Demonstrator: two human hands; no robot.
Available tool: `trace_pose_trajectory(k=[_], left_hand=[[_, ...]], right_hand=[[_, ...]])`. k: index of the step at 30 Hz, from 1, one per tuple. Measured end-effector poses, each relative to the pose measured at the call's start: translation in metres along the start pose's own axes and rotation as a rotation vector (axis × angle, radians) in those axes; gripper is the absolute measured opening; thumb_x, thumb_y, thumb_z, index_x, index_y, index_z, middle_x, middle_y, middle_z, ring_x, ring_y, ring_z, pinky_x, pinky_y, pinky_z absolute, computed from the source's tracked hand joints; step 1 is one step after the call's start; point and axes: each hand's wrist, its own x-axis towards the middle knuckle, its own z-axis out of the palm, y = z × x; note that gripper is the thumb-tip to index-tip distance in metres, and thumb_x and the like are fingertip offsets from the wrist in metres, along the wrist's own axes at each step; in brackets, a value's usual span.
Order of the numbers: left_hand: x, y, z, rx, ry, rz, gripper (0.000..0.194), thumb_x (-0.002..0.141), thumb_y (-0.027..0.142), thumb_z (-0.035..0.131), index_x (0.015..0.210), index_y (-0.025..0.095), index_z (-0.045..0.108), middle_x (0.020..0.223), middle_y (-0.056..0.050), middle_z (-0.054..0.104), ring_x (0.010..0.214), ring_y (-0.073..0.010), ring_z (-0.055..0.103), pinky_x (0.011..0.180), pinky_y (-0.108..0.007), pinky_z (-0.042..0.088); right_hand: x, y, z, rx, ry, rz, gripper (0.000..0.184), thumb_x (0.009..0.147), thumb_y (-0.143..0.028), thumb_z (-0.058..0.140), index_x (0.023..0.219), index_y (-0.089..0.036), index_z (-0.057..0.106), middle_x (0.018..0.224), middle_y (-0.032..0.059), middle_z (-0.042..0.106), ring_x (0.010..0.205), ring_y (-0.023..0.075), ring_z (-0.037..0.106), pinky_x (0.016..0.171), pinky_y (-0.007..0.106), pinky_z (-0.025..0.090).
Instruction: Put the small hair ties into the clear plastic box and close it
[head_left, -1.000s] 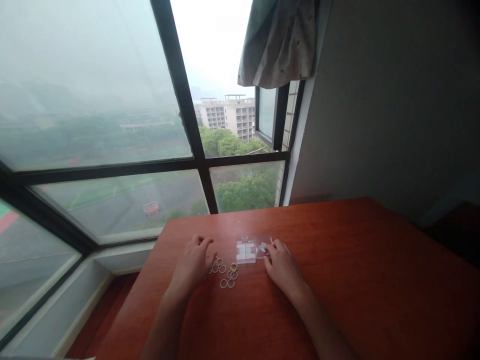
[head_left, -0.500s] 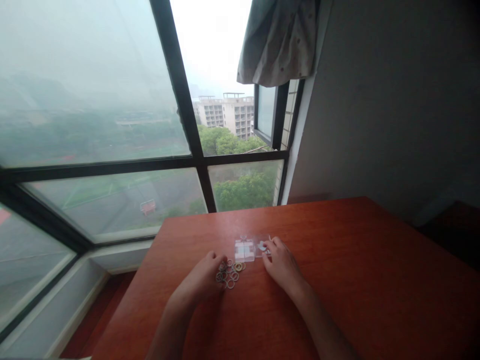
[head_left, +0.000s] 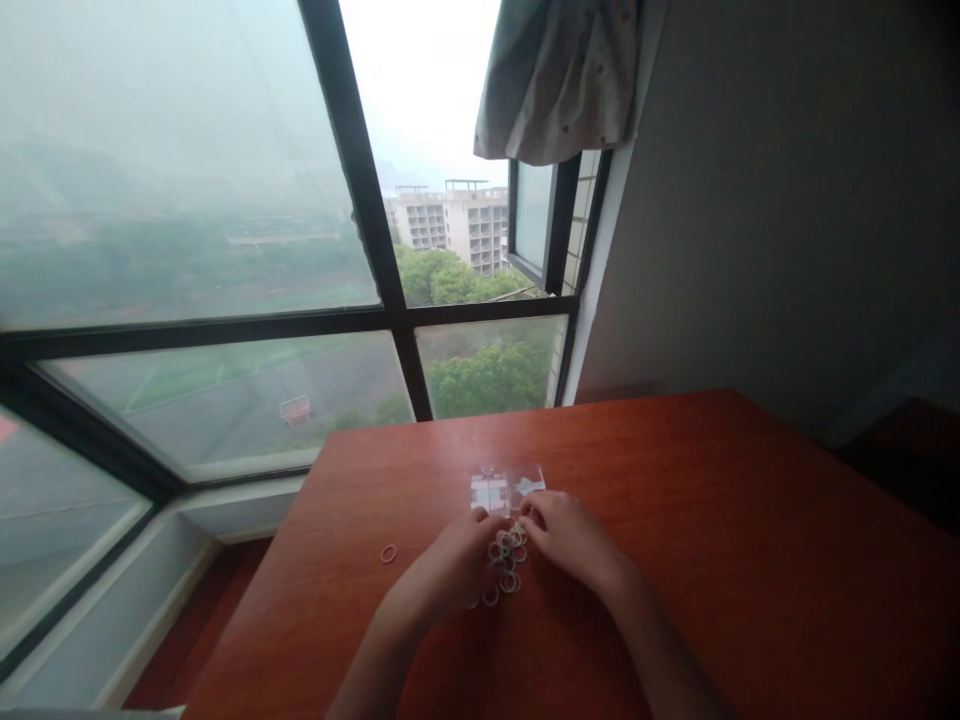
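Observation:
A loose pile of small pale rings, perhaps elastic bands (head_left: 511, 562), lies on the table between my two hands. My left hand (head_left: 461, 560) is curled against the pile's left side, with its fingertips among the rings. From the right, my right hand (head_left: 568, 532) reaches the pile's upper edge, its thumb and fingers drawn together; what they hold is hidden. Just beyond the hands sits a clear plastic box (head_left: 489, 492), its transparent lid (head_left: 531, 480) folded open to the right. A single pink ring (head_left: 388, 553) lies apart, left of my left hand.
The reddish-brown wooden table (head_left: 675, 470) reaches to the window (head_left: 401, 315) at the back and left. A grey wall (head_left: 735, 250) rises on the right, and a curtain (head_left: 559, 85) hangs above the table's far side.
The rings have shifted to the right along with my left hand. My right hand has come back from the open lid to the pile. The separate pink ring now shows at the left.

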Motion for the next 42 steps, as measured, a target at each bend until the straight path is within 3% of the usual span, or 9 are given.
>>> trace_pose_trajectory(k=[4, 7, 13, 17, 22, 30, 36, 39, 42], left_hand=[[0.004, -0.013, -0.013, 0.1, 0.213, -0.023, 0.032, 0.083, 0.022, 0.051, 0.113, 0.021, 0.062, 0.095, -0.006, 0.068, 0.08, -0.0174, 0.062, 0.072, -0.026, 0.046], [0.007, -0.019, -0.021, 0.2, 0.29, -0.137, 0.035, 0.084, 0.025, 0.051, 0.118, 0.019, 0.059, 0.092, -0.007, 0.07, 0.082, -0.0194, 0.064, 0.073, -0.027, 0.045], [0.005, -0.028, -0.028, 0.298, 0.289, -0.198, 0.036, 0.085, 0.027, 0.05, 0.119, 0.019, 0.059, 0.094, -0.007, 0.07, 0.083, -0.0192, 0.065, 0.073, -0.026, 0.044], [-0.007, -0.043, -0.045, 0.423, 0.304, -0.35, 0.03, 0.085, 0.032, 0.048, 0.108, 0.018, 0.061, 0.098, -0.009, 0.068, 0.086, -0.0222, 0.065, 0.07, -0.028, 0.043], [-0.026, -0.059, -0.063, 0.472, 0.123, -0.538, 0.022, 0.075, 0.033, 0.056, 0.091, 0.019, 0.063, 0.097, -0.011, 0.067, 0.084, -0.0258, 0.064, 0.066, -0.029, 0.041], [-0.034, -0.045, -0.03, 0.356, 0.096, -0.392, 0.016, 0.07, 0.015, 0.056, 0.086, 0.018, 0.058, 0.096, -0.008, 0.063, 0.083, -0.0201, 0.06, 0.071, -0.027, 0.041], [-0.022, -0.017, 0.005, 0.141, 0.119, -0.101, 0.012, 0.076, 0.009, 0.05, 0.079, 0.018, 0.057, 0.091, -0.005, 0.06, 0.078, -0.0146, 0.057, 0.069, -0.022, 0.04], [-0.018, -0.008, 0.008, 0.033, 0.1, 0.029, 0.015, 0.08, 0.012, 0.047, 0.081, 0.019, 0.06, 0.091, -0.004, 0.06, 0.077, -0.0138, 0.057, 0.068, -0.022, 0.041], [-0.021, -0.007, 0.0, 0.02, 0.141, -0.003, 0.015, 0.083, 0.018, 0.049, 0.089, 0.019, 0.062, 0.095, -0.005, 0.062, 0.079, -0.0152, 0.057, 0.069, -0.023, 0.041]], right_hand=[[0.006, 0.017, -0.001, -0.136, 0.097, 0.231, 0.021, 0.09, -0.028, 0.051, 0.108, -0.021, 0.06, 0.096, 0.0091, 0.07, 0.087, 0.0212, 0.066, 0.068, 0.027, 0.039], [0.01, 0.02, 0.005, -0.172, 0.073, 0.273, 0.019, 0.091, -0.028, 0.049, 0.106, -0.02, 0.059, 0.098, 0.0109, 0.07, 0.09, 0.0228, 0.066, 0.069, 0.028, 0.04], [0.013, 0.01, 0.021, -0.142, 0.112, 0.183, 0.018, 0.091, -0.023, 0.046, 0.103, -0.02, 0.059, 0.1, 0.0091, 0.069, 0.09, 0.021, 0.065, 0.07, 0.027, 0.039], [0.014, 0.008, 0.02, -0.083, 0.119, 0.139, 0.018, 0.09, -0.022, 0.047, 0.102, -0.021, 0.06, 0.097, 0.0067, 0.069, 0.087, 0.0188, 0.065, 0.069, 0.025, 0.038], [0.011, 0.005, 0.011, -0.071, 0.128, 0.233, 0.015, 0.09, -0.028, 0.049, 0.096, -0.022, 0.062, 0.086, 0.0052, 0.07, 0.078, 0.0184, 0.064, 0.064, 0.025, 0.035], [-0.001, -0.013, 0.015, 0.04, -0.004, -0.051, 0.016, 0.085, -0.022, 0.052, 0.09, -0.024, 0.067, 0.091, 0.0025, 0.072, 0.083, 0.0165, 0.064, 0.066, 0.023, 0.037], [0.0, -0.008, 0.013, 0.189, -0.105, -0.127, 0.017, 0.082, -0.02, 0.054, 0.088, -0.022, 0.07, 0.084, 0.0018, 0.072, 0.074, 0.0143, 0.063, 0.063, 0.021, 0.037], [0.002, -0.001, 0.009, 0.255, -0.092, -0.139, 0.019, 0.083, -0.019, 0.051, 0.088, -0.021, 0.07, 0.081, 0.0016, 0.072, 0.072, 0.0137, 0.063, 0.063, 0.021, 0.038], [0.003, 0.005, 0.005, 0.246, -0.053, -0.113, 0.018, 0.083, -0.018, 0.051, 0.086, -0.019, 0.069, 0.08, 0.0027, 0.071, 0.071, 0.0139, 0.062, 0.064, 0.021, 0.038]])
